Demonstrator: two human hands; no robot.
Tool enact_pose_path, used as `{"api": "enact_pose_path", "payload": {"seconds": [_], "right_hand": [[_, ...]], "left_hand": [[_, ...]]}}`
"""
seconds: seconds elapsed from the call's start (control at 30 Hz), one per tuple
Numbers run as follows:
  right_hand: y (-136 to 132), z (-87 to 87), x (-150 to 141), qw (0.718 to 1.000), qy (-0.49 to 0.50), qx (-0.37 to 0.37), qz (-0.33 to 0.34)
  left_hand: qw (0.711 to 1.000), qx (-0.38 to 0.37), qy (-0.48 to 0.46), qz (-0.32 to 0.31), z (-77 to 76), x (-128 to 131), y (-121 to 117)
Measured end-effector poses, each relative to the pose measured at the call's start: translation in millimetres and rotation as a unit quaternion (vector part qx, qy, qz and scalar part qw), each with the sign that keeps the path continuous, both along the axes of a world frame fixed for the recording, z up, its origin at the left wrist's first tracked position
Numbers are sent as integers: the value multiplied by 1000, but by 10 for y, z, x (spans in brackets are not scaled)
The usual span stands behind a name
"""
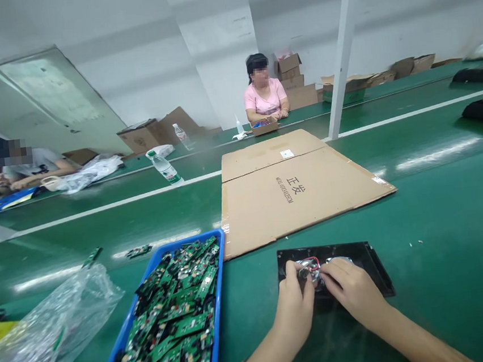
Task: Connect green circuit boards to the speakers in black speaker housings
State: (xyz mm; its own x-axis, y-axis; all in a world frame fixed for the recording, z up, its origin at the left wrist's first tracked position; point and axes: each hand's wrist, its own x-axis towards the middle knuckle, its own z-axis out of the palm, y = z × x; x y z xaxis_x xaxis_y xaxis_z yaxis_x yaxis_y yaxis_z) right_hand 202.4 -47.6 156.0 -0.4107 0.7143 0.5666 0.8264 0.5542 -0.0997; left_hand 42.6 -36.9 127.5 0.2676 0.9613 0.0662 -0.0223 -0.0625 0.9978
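A black rectangular casing (pixel 371 265) lies flat on the green bench before me, with a raised strip along its right end. Red wire (pixel 314 260) loops over its middle, beside shiny silvery parts that my fingers partly cover. My left hand (pixel 294 301) comes in from the left, thumb and forefinger closed around a small part at the wire. From the other side my right hand (pixel 354 287) meets it, fingertips pinched together close to the same wire. What exactly sits between the fingertips of either hand is too small and covered to name.
Left of the casing stands a blue tray (pixel 222 274) heaped with green circuit boards (pixel 180 323). A flattened cardboard box (pixel 298 192) lies behind it. Clear plastic bags (pixel 68 328) are at far left, a water bottle (pixel 164 168) beyond. Two people sit across the bench.
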Motion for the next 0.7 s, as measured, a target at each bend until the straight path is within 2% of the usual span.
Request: {"api": "enact_pose_path", "payload": {"seconds": [0.23, 0.53, 0.7], "right_hand": [[-2, -10, 22, 1000, -7, -23, 0], [-11, -30, 7, 1000, -17, 5, -14], [-16, 1, -9, 999, -17, 34, 16]], "left_hand": [[1000, -8, -4, 3, -22, 7, -8], [998, -6, -52, 37, -35, 67, -105], [996, -6, -75, 55, -32, 88, -134]]}}
